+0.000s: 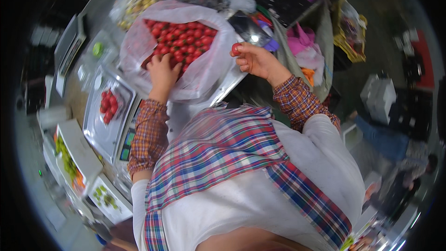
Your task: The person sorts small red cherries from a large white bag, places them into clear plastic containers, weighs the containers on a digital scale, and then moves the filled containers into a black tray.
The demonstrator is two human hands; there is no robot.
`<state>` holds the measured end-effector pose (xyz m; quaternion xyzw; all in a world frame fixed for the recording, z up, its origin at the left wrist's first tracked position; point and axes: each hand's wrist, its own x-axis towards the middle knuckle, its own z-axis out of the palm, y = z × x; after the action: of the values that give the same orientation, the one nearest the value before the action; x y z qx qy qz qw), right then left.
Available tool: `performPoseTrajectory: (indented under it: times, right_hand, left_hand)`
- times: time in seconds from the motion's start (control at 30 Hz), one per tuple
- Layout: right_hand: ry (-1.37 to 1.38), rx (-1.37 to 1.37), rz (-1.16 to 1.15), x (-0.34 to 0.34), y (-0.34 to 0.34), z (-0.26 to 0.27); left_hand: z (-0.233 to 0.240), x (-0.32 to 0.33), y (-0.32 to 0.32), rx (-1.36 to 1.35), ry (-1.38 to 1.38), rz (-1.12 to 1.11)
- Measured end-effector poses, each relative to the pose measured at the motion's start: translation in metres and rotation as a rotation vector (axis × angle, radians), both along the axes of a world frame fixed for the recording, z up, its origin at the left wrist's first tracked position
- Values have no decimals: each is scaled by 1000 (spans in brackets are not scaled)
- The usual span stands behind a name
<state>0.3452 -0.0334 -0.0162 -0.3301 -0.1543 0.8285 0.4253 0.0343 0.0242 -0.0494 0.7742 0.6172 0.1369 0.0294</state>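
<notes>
A large white plastic bag [209, 76] stands open before me, filled with small red cherry tomatoes [184, 40]. My left hand [163, 75] reaches over the bag's near left rim, its fingertips down among the tomatoes; whether it grips any is hidden. To the right of the bag, my right hand [256, 59] holds a single red tomato [236, 49] between thumb and fingers. A clear container of red tomatoes [110, 106] rests on the metal tray of a weighing scale [94, 125] at the left.
Behind the bag lies a clear bag of yellow fruit [137, 5]. A grey sack [325, 73] holding pink and orange plastic hangs open at the right. White foam boxes [82, 146] with green produce stand lower left. Another person [400, 188] is in the far right background.
</notes>
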Motion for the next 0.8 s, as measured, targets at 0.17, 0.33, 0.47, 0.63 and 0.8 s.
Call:
performPoseTrajectory:
  times: [0.17, 0.33, 0.47, 0.63, 0.8]
  right_hand:
    - [-146, -96, -275, 55, -81, -35]
    - [-103, -432, -557, 111, -187, -94]
    - [-78, -505, -784, 151, -250, -125]
    - [-124, -475, -925, 193, -295, -112]
    - [-290, -527, -1198, 222, -300, -64]
  left_hand:
    - [-6, -7, -4, -5, -63, -79]
    - [-11, -16, -4, -36, -116, -100]
    - [-8, -16, -6, -76, -80, -78]
    - [-13, -27, -2, -118, -84, -91]
    - [-18, -27, -2, -71, -103, -86]
